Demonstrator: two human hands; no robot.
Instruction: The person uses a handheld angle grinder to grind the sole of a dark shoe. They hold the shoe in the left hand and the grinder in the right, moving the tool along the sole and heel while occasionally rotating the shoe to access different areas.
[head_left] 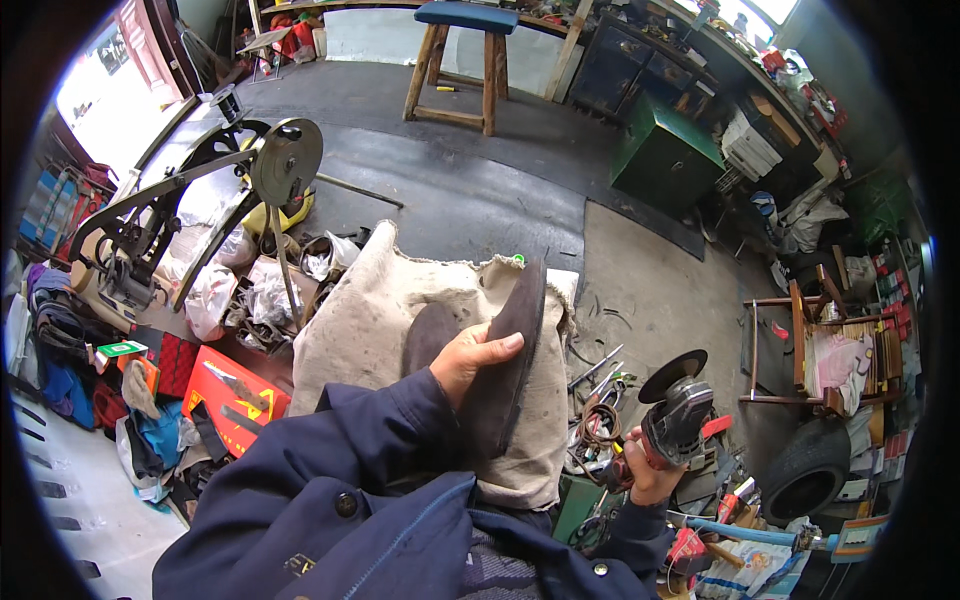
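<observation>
My left hand [468, 362] is closed round a dark brown shoe [515, 375], the thumb lying across it. The shoe stands on edge above my lap, its sole edge toward the right. Behind my hand, a second dark shoe-like piece [428, 332] shows in part; whether it is a separate shoe I cannot tell. A stained beige cloth [345, 325] covers my lap. Out to the right, my right hand [652, 478] grips an angle grinder [682, 425] with a dark round disc [672, 376] at its upper end. The disc is apart from the shoe.
At the left stands a black cobbler's sewing machine [285, 165] with a large wheel. Tools and a coiled cord [600, 425] lie beside my lap. Farther off are a blue-topped stool [466, 16], a green box [665, 160] and a tyre [806, 475]. A red box [232, 405] lies left.
</observation>
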